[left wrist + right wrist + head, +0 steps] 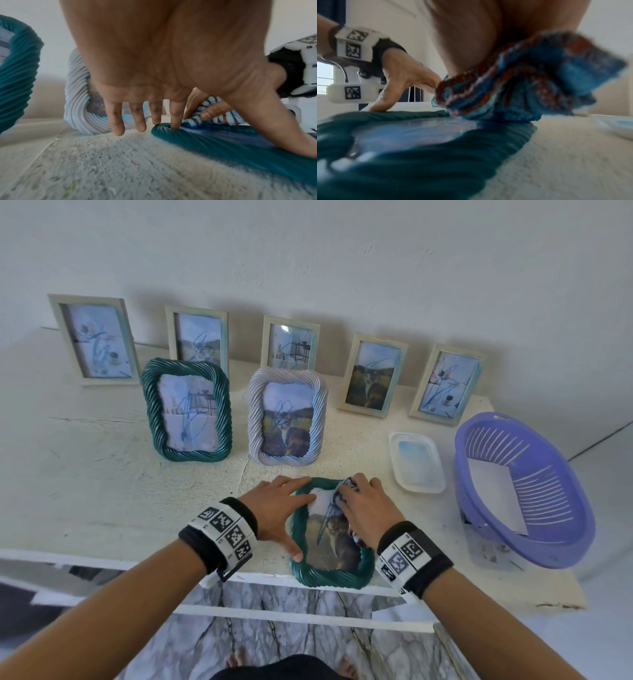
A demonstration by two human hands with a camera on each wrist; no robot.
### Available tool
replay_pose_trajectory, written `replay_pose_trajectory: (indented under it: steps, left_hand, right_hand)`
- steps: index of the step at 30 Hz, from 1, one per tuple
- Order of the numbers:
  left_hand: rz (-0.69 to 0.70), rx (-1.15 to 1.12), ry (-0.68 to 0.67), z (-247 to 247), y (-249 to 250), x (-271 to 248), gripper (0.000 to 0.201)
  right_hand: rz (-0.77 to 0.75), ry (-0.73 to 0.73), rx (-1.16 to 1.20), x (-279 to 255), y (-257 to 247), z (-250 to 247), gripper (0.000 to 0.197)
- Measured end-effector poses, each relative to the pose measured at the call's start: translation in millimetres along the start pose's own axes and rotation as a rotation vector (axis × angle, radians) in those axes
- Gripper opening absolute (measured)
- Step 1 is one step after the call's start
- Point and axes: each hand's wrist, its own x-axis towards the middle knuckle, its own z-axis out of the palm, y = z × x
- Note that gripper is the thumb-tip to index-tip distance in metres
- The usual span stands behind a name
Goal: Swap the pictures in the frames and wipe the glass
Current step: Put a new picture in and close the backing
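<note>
Teal and rope-twisted, the oval-cornered plastic picture frame (330, 534) lies flat, glass up, at the near edge of the rough white table (102, 474), slightly overhanging it. The left hand (279, 510) is spread with straight fingers, fingertips on the frame's far corner and thumb on its left rim, pressing it steady. The right hand (364, 510) has its fingers curled round a bunched blue, white and rust-striped cloth (530, 83) and presses it onto the glass near the top.

I judge the frame light and stiff, its glass smooth, slippery when damp and breakable, so holding by the ribbed rim is safest. The cloth is soft and bunches easily.

No brand or readable writing shows; only blue scribbles across the glass and square coded markers on the wristbands (227, 530).
</note>
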Motion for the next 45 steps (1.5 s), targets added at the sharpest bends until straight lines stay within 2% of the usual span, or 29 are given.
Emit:
replay_pose_trajectory:
  steps: [3,7,10,12,15,18,21,24,27,31,34,38,40,42,45]
  left_hand:
    - [-0.005,0.056,0.022,3.6,1.2,0.8,0.117]
    - [-0.001,0.114,0.039,1.5,4.0,2.9,0.116]
    - [0.006,0.125,0.042,0.9,4.4,3.5,0.115]
    - [0.009,0.126,0.036,0.5,3.7,3.4,0.115]
    - [0.026,0.128,0.039,0.0,3.7,3.7,0.114]
    - [0.028,0.116,0.043,0.1,4.1,4.2,0.114]
    - [0.023,0.105,0.042,0.3,4.3,4.0,0.116]
    - [0.024,0.109,0.031,-1.3,4.3,2.8,0.115]
    - [0.028,0.104,0.038,-1.5,4.3,1.4,0.113]
    - [0.022,0.099,0.037,-0.3,4.2,2.2,0.114]
    - [0.019,0.101,0.035,-0.8,4.6,3.2,0.115]
    - [0.024,0.106,0.029,-2.5,5.2,2.5,0.115]
    - [0.027,0.105,0.033,-2.8,5.6,2.0,0.114]
    - [0.028,0.105,0.032,-2.9,5.8,1.8,0.114]
    - [0.024,0.102,0.034,-2.7,5.5,1.0,0.113]
  right_hand:
    - [-0.035,0.055,0.026,4.1,-4.7,-0.7,0.031]
    - [-0.1,0.183,0.272,-8.5,-11.8,-5.4,0.035]
    - [-0.19,0.145,0.361,-21.1,-3.4,-8.7,0.032]
    - [-0.234,0.102,0.33,-20.9,5.9,-15.4,0.035]
    - [-0.19,0.056,0.234,-6.2,11.6,-22.6,0.036]
    - [-0.139,0.127,0.234,0.3,-6.5,-27.7,0.033]
    - [-0.244,0.13,0.344,-14.1,-24.7,-21.0,0.027]
    - [-0.332,0.088,0.38,-25.5,-19.3,-17.6,0.03]
    - [-0.26,0.036,0.255,-14.7,-1.6,-27.4,0.034]
    - [-0.094,0.126,0.256,-1.5,-2.0,-27.5,0.035]
    - [-0.125,0.148,0.363,-11.9,-9.8,-17.4,0.028]
    - [-0.254,0.079,0.417,-29.0,4.2,-13.8,0.026]
    - [-0.259,0.122,0.29,-19.4,7.6,-17.5,0.026]
    - [-0.216,0.089,0.147,-4.3,1.1,-22.1,0.025]
    - [-0.144,0.064,0.192,3.8,-10.0,-22.9,0.026]
